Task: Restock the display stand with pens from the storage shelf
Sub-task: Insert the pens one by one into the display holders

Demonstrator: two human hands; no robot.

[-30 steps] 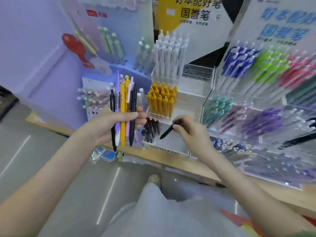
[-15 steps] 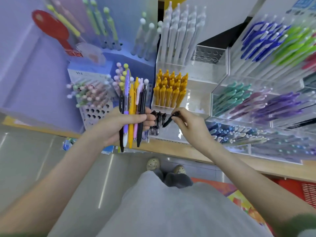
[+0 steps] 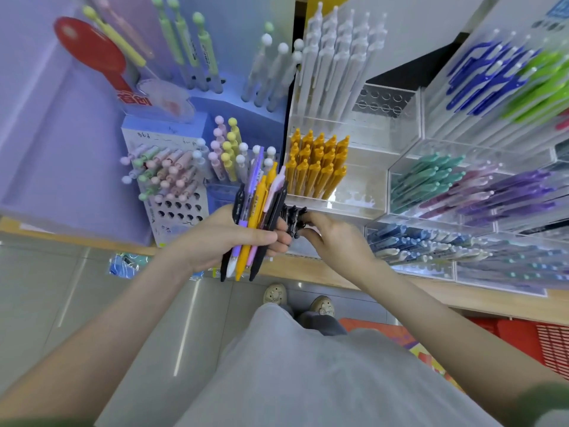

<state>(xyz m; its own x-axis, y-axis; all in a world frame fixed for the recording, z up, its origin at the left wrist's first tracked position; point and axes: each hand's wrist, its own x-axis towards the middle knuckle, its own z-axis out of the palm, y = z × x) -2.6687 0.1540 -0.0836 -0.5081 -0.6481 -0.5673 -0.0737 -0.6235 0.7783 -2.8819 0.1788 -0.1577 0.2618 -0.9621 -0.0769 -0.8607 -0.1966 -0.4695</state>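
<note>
Fingers of the left hand (image 3: 221, 238) are clenched round a bundle of pens (image 3: 255, 208) in black, purple, yellow and pink, tips pointing to 6 o'clock. Fingertips of the right hand (image 3: 335, 241) curl against the black pens (image 3: 292, 215) in the clear display stand (image 3: 354, 204), at that hand's 10 o'clock. I cannot tell whether they pinch one. Yellow pens (image 3: 317, 167) stand at 12 o'clock from the black ones.

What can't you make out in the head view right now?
- Head view: whether the right hand grips any of the black pens; its curled fingers hide that.
- Head view: those pens' slots, behind the left hand and its pen bundle.
- Head view: right-edge trays, blurred.
</note>
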